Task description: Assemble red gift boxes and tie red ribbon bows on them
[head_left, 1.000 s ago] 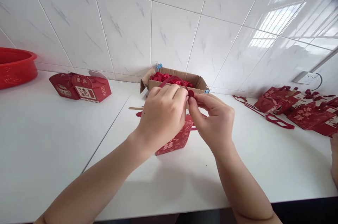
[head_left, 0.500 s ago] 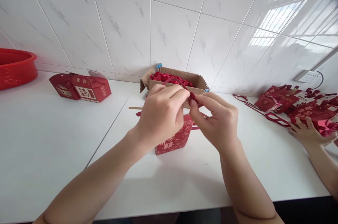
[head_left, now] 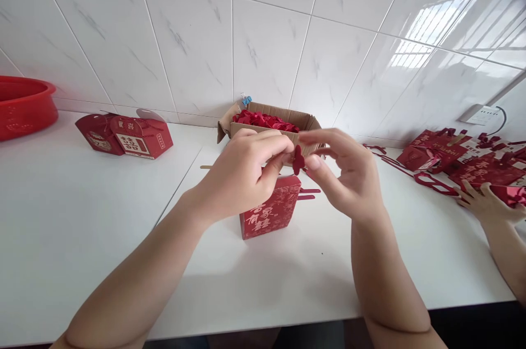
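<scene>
Centrally, a red gift box [head_left: 273, 206] stands upright, its interior hidden. Above it, the left hand [head_left: 242, 173] appears to pinch a red lobed piece [head_left: 298, 160]; the right hand [head_left: 347, 173] has fingers spread just beside that piece. A slackened left pinch could let it slip. Behind the gift box, a cardboard carton [head_left: 304, 118] contains many red pieces [head_left: 263, 120].

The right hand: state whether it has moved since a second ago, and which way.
Yes: judged against the cardboard box, the right hand has shifted slightly to the right.
</scene>
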The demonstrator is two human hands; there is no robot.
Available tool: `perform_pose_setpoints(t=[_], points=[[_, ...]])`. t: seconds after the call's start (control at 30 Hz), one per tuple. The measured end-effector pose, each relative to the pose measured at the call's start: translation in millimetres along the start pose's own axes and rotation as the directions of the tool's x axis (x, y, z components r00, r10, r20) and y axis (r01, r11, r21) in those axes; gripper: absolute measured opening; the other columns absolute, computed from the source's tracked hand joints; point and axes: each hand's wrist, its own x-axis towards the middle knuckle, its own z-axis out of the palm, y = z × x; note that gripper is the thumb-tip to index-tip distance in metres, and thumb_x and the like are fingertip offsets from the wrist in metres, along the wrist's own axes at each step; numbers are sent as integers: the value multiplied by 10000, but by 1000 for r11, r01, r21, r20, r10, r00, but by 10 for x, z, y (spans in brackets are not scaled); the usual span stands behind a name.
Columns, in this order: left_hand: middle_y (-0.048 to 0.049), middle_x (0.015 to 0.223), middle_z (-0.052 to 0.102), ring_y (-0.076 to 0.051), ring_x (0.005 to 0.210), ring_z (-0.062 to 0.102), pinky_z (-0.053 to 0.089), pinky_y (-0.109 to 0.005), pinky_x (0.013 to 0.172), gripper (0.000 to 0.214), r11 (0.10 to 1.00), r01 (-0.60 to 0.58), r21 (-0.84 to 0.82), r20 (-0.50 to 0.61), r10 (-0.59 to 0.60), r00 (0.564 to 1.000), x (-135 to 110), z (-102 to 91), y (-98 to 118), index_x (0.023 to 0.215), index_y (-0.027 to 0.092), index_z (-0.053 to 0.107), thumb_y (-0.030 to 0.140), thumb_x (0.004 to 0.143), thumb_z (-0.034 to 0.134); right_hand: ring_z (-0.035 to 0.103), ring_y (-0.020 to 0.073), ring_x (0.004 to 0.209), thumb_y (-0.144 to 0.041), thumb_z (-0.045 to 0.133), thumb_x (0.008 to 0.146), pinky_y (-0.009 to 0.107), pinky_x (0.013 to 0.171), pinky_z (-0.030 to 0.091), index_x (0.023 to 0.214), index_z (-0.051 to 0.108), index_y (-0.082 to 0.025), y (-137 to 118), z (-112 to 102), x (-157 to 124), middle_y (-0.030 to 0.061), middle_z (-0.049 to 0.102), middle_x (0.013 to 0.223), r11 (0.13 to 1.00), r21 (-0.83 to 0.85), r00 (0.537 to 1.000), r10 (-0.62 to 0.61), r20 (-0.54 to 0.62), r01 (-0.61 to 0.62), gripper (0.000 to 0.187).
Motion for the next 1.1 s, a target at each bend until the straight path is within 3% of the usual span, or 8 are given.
perform_pose_setpoints(t=[0.1, 0.2, 0.27, 0.37, 0.5, 0.8, 1.1], points=[[26, 683, 592, -108, 619, 503, 416, -269, 663, 192, 998, -43, -40, 26, 45, 999, -4, -52, 26, 757, 180, 553, 65, 883, 467, 534, 280, 1263, -347, 669, 833, 446, 996, 514, 1284, 570, -254, 24, -80, 24, 88, 560, 1366, 987, 83, 982, -145, 124, 135, 471], [19, 728, 638, -115, 678, 561, 434, -262, 673, 193, 995, -81, -65, 36, 83, 996, -2, -62, 39, 785, 179, 595, 47, 861, 476, 511, 285, 1295, -300, 697, 818, 468, 1056, 472, 1336, 535, -256, 76, -134, 39, 96, 555, 1382, 960, 174, 932, -259, 254, 220, 544], [18, 722, 641, -115, 679, 572, 441, -268, 686, 231, 994, -86, -60, 43, 89, 995, 0, -66, 36, 764, 179, 604, 30, 852, 450, 577, 270, 1216, -265, 719, 803, 449, 1000, 517, 1299, 571, -256, 109, -163, 39, 98, 617, 1300, 951, 206, 927, -279, 253, 230, 517], [21, 710, 635, -120, 668, 581, 444, -297, 738, 259, 998, -68, -10, 71, 69, 995, -4, -85, 26, 778, 193, 632, 56, 862, 428, 662, 229, 1046, -223, 701, 819, 388, 838, 592, 1137, 665, -249, 126, -201, 26, 80, 693, 1134, 961, 187, 941, -245, 235, 203, 322], [30, 744, 656, -125, 683, 595, 420, -334, 816, 247, 997, -59, 57, 120, 52, 991, -24, -96, 17, 830, 220, 655, 94, 870, 447, 685, 167, 833, -168, 661, 846, 321, 697, 598, 950, 686, -219, 110, -207, 12, 39, 718, 899, 972, 116, 945, -226, 236, 203, 119], [32, 740, 661, -116, 664, 572, 387, -327, 794, 236, 991, -71, 113, 108, 59, 992, -17, -64, 8, 789, 208, 636, 70, 842, 453, 662, 138, 731, -159, 691, 816, 284, 635, 582, 886, 651, -197, 134, -135, 16, 17, 693, 812, 970, 109, 947, -238, 216, 218, 89], [39, 746, 654, -112, 649, 542, 377, -336, 818, 250, 998, -63, 30, 203, 56, 978, -35, -61, 41, 790, 222, 633, 93, 882, 440, 664, 105, 691, -115, 560, 890, 212, 524, 569, 851, 662, -193, 130, -193, -23, 26, 692, 848, 966, 179, 914, -237, 331, 185, 134]])
